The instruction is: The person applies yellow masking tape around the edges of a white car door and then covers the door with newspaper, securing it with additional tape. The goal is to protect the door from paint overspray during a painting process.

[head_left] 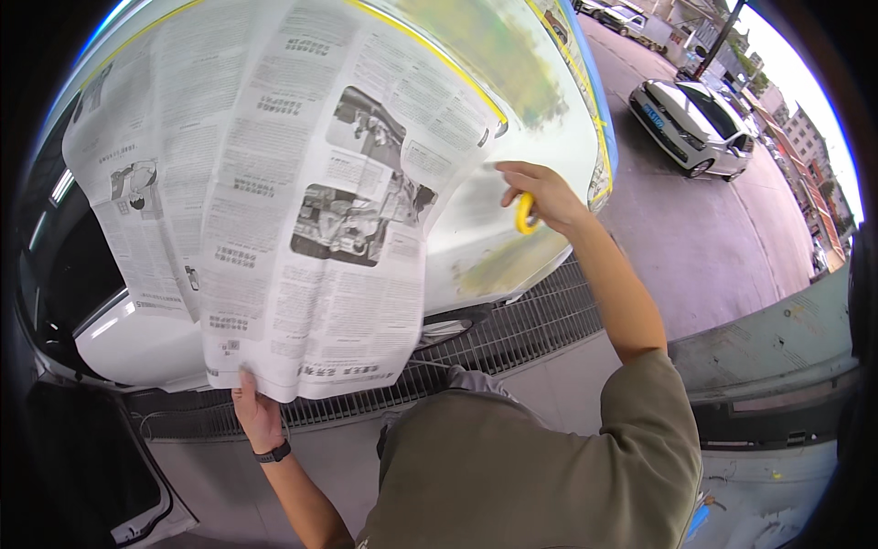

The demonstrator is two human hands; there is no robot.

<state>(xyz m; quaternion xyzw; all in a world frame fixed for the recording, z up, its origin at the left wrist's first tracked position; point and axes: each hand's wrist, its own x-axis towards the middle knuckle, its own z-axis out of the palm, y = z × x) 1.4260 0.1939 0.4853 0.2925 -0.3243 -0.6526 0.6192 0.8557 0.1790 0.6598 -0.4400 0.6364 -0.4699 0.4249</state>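
two bare hands work at a large black-and-white printed newspaper sheet spread over a pale, sanded car body panel. the left hand pinches the sheet's lower edge, grip clenched on the paper. the right hand, just right of the sheet, is closed around a small yellow roll of masking tape. yellow tape borders the sheet's upper right edge. below the sheet runs a dark metal floor grating.

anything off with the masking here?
Newspaper hangs loose at its lower edge, pinched only by the left hand; yellow tape runs just along the top edge. Right hand holds the tape roll. No tears visible.
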